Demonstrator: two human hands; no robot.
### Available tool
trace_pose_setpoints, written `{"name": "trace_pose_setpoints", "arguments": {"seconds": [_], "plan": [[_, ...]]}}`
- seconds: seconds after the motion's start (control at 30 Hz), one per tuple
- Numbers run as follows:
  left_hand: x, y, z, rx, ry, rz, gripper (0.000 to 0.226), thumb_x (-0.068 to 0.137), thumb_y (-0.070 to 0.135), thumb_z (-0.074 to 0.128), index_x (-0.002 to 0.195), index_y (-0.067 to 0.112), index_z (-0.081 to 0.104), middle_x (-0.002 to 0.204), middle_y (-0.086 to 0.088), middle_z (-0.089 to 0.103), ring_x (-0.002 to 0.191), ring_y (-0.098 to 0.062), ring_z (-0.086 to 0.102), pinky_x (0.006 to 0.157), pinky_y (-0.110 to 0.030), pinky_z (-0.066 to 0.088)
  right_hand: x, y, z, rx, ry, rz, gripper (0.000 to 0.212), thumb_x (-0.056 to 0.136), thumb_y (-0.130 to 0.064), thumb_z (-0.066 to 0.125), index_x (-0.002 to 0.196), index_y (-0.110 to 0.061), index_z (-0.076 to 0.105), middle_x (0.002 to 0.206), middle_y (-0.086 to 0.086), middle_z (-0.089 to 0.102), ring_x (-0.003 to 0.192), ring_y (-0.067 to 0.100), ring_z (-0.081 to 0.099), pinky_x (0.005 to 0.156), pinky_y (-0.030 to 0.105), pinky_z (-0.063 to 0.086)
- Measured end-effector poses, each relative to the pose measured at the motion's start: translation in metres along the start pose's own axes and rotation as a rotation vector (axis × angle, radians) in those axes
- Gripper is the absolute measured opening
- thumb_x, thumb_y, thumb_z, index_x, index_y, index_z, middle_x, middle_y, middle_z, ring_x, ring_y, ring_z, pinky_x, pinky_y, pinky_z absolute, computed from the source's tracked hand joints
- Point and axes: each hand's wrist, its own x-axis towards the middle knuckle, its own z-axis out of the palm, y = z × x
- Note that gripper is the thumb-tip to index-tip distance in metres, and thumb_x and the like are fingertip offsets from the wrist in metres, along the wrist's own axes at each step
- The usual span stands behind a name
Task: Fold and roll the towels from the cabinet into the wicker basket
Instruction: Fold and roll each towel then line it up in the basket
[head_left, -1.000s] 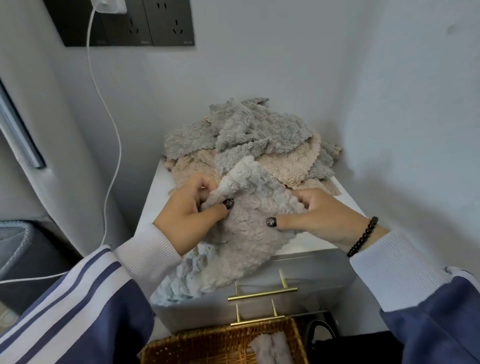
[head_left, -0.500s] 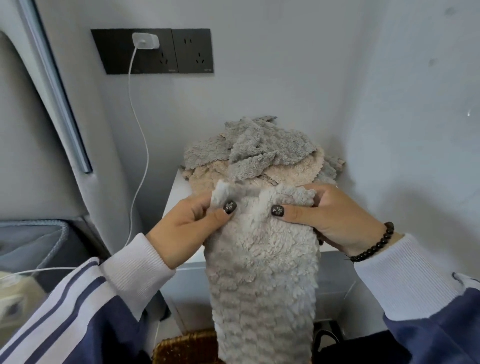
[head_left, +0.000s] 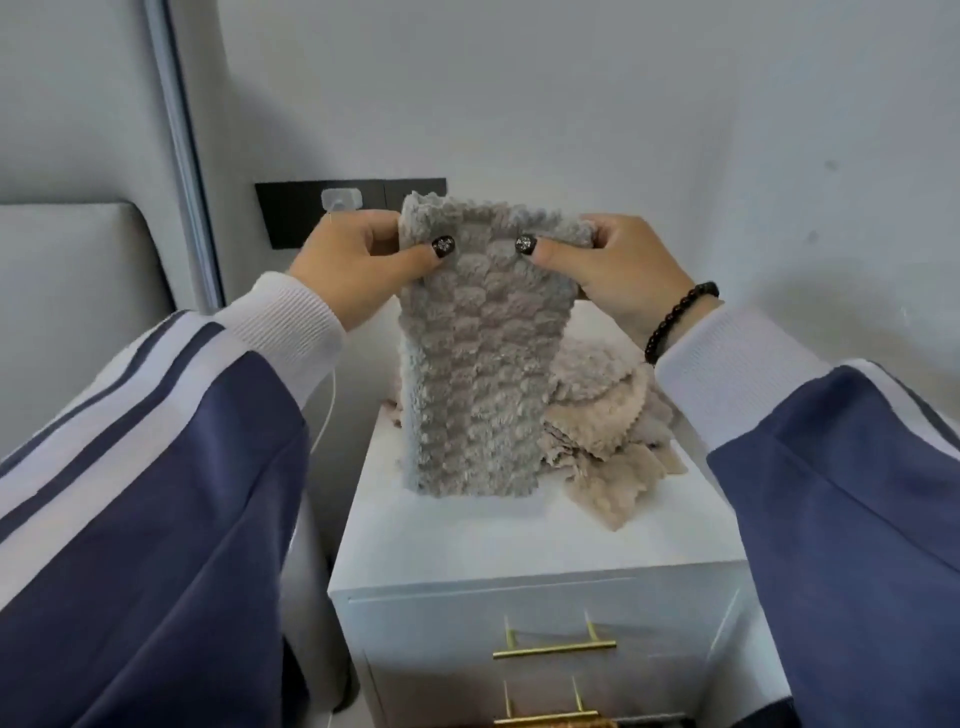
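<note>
A fluffy grey towel (head_left: 480, 374), folded into a narrow strip, hangs upright in front of me. My left hand (head_left: 363, 260) pinches its top left corner and my right hand (head_left: 608, 265) pinches its top right corner, thumbs toward me. The strip's lower edge reaches down to the white cabinet top (head_left: 467, 535). Behind it on the cabinet lies a heap of beige and grey towels (head_left: 597, 421), partly hidden by the held towel. Only a sliver of the wicker basket (head_left: 556, 722) shows at the bottom edge.
The cabinet has drawers with gold handles (head_left: 553, 647). A black socket panel (head_left: 291, 213) with a white charger and cable sits on the wall behind. A grey padded headboard (head_left: 67, 322) stands at the left. White walls close in behind and at the right.
Both hands have raised the towel from the cabinet front to well above it, so it hangs straight as a narrow strip. The view has tilted up; the basket has almost left the frame.
</note>
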Motion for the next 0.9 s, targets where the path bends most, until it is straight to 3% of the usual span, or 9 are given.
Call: {"name": "trace_pose_setpoints", "arguments": {"seconds": [0.1, 0.2, 0.27, 0.33, 0.4, 0.5, 0.6, 0.8, 0.9], "plan": [[-0.009, 0.010, -0.007, -0.007, -0.011, 0.058, 0.017, 0.073, 0.034, 0.075, 0.090, 0.030, 0.073, 0.094, 0.002, 0.075, 0.093, -0.016, 0.070, 0.090, -0.036, 0.054, -0.006, -0.006, -0.006, -0.016, -0.011, -0.049, 0.030, 0.080, -0.042, 0.073, 0.077, -0.019, 0.053, 0.061, 0.000, 0.034, 0.054, 0.015, 0.036, 0.066, 0.027, 0.038], [-0.041, -0.006, 0.004, -0.010, -0.077, 0.065, 0.024, 0.083, 0.007, 0.069, 0.094, 0.029, 0.070, 0.090, 0.011, 0.074, 0.089, -0.006, 0.069, 0.082, -0.023, 0.054, -0.029, 0.013, -0.006, -0.043, -0.104, -0.001, 0.032, 0.080, -0.034, 0.074, 0.094, -0.007, 0.066, 0.084, 0.005, 0.059, 0.069, 0.016, 0.054, 0.076, 0.027, 0.045], [-0.075, -0.031, 0.014, -0.027, -0.133, 0.042, 0.022, 0.081, 0.003, 0.071, 0.095, 0.020, 0.071, 0.089, 0.001, 0.075, 0.086, -0.010, 0.068, 0.077, -0.023, 0.055, -0.056, 0.033, -0.003, -0.043, -0.203, 0.015, 0.022, 0.078, -0.028, 0.076, 0.084, -0.008, 0.068, 0.079, 0.000, 0.063, 0.060, 0.010, 0.053, 0.067, 0.021, 0.044], [-0.112, -0.058, 0.027, -0.006, -0.197, 0.000, 0.020, 0.076, 0.022, 0.076, 0.095, 0.015, 0.074, 0.090, -0.013, 0.073, 0.084, -0.022, 0.069, 0.078, -0.034, 0.057, -0.082, 0.061, 0.002, -0.042, -0.327, 0.056, 0.050, 0.070, -0.038, 0.078, 0.081, 0.008, 0.062, 0.067, 0.020, 0.056, 0.055, 0.025, 0.045, 0.063, 0.026, 0.041], [-0.150, -0.084, 0.038, 0.009, -0.257, -0.062, 0.019, 0.072, 0.035, 0.074, 0.089, 0.024, 0.075, 0.086, -0.003, 0.074, 0.082, -0.019, 0.070, 0.076, -0.031, 0.057, -0.108, 0.086, 0.009, -0.054, -0.445, 0.157, 0.069, 0.064, -0.045, 0.077, 0.083, 0.017, 0.054, 0.068, 0.029, 0.047, 0.056, 0.027, 0.041, 0.060, 0.023, 0.039], [-0.195, -0.108, 0.055, 0.000, -0.323, -0.220, 0.009, 0.079, 0.031, 0.074, 0.083, 0.023, 0.073, 0.078, 0.005, 0.072, 0.074, -0.011, 0.068, 0.068, -0.025, 0.054, -0.139, 0.121, 0.021, -0.108, -0.636, 0.250, 0.068, 0.068, -0.052, 0.077, 0.063, 0.007, 0.044, 0.058, 0.011, 0.030, 0.053, 0.024, 0.027, 0.053, 0.026, 0.024], [-0.217, -0.123, 0.062, -0.020, -0.388, -0.306, 0.013, 0.086, 0.024, 0.069, 0.096, 0.017, 0.073, 0.087, 0.009, 0.074, 0.079, -0.006, 0.069, 0.072, -0.022, 0.055, -0.153, 0.141, 0.033, -0.136, -0.708, 0.298, 0.078, 0.062, -0.064, 0.075, 0.071, 0.010, 0.052, 0.061, 0.010, 0.032, 0.052, 0.021, 0.027, 0.053, 0.027, 0.023], [-0.210, -0.144, 0.065, -0.063, -0.274, -0.411, 0.047, 0.076, 0.067, 0.060, 0.094, 0.026, 0.072, 0.078, -0.006, 0.072, 0.068, -0.010, 0.062, 0.066, -0.032, 0.054, -0.144, 0.144, 0.044, -0.121, -0.652, 0.386, 0.040, 0.071, -0.045, 0.076, 0.090, -0.011, 0.070, 0.049, -0.005, 0.044, 0.042, 0.010, 0.036, 0.048, 0.023, 0.032], [-0.199, -0.152, 0.069, -0.118, -0.209, -0.423, 0.032, 0.083, 0.053, 0.058, 0.095, 0.027, 0.072, 0.091, -0.001, 0.074, 0.085, -0.019, 0.069, 0.082, -0.043, 0.056, -0.136, 0.146, 0.053, -0.159, -0.529, 0.378, 0.082, 0.062, -0.057, 0.071, 0.123, -0.004, 0.058, 0.106, 0.018, 0.069, 0.097, 0.033, 0.065, 0.086, 0.040, 0.052]]}}
